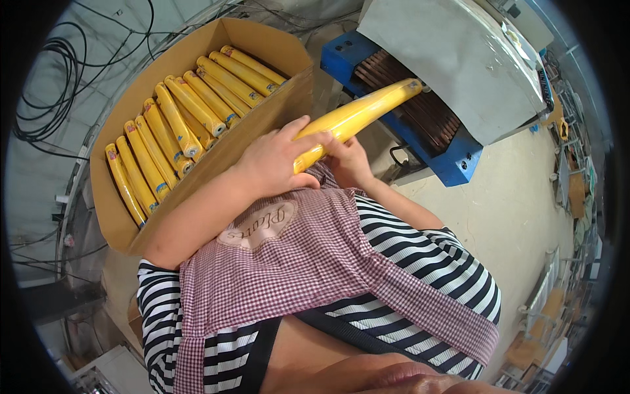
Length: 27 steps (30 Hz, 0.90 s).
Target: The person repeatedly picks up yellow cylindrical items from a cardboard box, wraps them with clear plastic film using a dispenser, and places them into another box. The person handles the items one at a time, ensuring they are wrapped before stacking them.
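Note:
A long yellow roll in shiny plastic wrap (367, 108) slants up to the right in front of my chest. My left hand (270, 161) closes round its lower end from the left, with the thumb below and the fingers over the top. From the right side, my right hand (351, 163) grips the same roll close to my left fingers. The roll's far end lies over the dark metal rollers (436, 134) of a machine with a blue frame (459, 164). I cannot tell whether it touches them.
At the left stands an open cardboard box (111, 223) holding several similar yellow rolls (174, 121). A grey-white machine cover (446, 59) rises behind the rollers. Black cables (65, 85) hang coiled at the far left. Shelving with assorted items (564, 171) lines the right side.

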### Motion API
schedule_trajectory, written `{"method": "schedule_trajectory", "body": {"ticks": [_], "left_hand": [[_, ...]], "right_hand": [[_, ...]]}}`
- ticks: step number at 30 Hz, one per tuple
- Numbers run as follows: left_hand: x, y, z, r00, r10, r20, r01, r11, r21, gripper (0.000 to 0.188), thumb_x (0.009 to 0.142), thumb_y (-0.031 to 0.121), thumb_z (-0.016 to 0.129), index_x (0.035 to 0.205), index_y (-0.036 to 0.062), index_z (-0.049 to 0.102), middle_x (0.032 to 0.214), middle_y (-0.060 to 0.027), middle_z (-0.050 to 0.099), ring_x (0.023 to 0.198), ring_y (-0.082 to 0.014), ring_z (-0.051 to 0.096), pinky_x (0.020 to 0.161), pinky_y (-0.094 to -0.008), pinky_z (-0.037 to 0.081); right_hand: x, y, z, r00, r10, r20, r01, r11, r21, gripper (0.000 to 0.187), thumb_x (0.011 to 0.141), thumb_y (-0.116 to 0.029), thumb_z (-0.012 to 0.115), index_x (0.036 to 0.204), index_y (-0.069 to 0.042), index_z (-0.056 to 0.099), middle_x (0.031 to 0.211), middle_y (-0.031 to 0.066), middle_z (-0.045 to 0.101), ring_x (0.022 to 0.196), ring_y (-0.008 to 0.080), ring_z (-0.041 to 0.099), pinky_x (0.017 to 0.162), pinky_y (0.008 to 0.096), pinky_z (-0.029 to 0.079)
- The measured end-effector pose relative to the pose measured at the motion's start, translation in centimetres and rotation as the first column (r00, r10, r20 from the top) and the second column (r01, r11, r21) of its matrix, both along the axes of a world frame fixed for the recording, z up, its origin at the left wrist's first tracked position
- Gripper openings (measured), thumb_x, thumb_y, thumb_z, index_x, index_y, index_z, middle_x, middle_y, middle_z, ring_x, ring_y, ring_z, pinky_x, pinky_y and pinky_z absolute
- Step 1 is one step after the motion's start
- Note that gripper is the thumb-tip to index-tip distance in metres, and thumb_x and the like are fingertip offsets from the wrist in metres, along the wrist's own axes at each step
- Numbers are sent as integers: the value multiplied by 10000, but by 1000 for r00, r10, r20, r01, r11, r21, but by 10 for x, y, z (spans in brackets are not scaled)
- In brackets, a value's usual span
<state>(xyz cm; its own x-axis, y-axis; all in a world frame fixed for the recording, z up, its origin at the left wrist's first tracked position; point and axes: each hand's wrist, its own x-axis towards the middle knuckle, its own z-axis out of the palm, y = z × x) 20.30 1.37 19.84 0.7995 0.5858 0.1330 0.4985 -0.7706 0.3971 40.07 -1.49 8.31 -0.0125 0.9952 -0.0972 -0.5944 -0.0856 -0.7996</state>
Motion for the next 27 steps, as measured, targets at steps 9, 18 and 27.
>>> {"method": "schedule_trajectory", "body": {"ticks": [9,18,27], "left_hand": [[-136,-12,-11,817,477,325,120,410,-904,780,794,173,772,1458,2,401,1361,-117,544,1220,-182,536,1058,-310,394],[-225,-84,-26,670,684,288,117,286,-951,863,739,141,826,1444,-67,373,1363,-143,543,1235,-210,541,1060,-335,402],[-287,-132,-22,521,805,283,-39,354,-935,894,683,239,859,1395,-82,425,1301,-191,576,1155,-269,602,1004,-370,467]], "right_hand": [[101,36,-67,945,-277,-173,237,946,-222,576,1028,-547,297,1140,-60,583,984,76,652,954,219,606,878,380,464],[111,78,-73,796,-565,-218,465,800,-378,326,1045,-229,435,1201,45,515,1120,163,605,1034,311,601,959,469,488],[65,51,-53,911,-380,-160,289,865,-410,438,1006,-410,511,1280,-70,480,955,128,628,859,259,598,818,421,512]]}}
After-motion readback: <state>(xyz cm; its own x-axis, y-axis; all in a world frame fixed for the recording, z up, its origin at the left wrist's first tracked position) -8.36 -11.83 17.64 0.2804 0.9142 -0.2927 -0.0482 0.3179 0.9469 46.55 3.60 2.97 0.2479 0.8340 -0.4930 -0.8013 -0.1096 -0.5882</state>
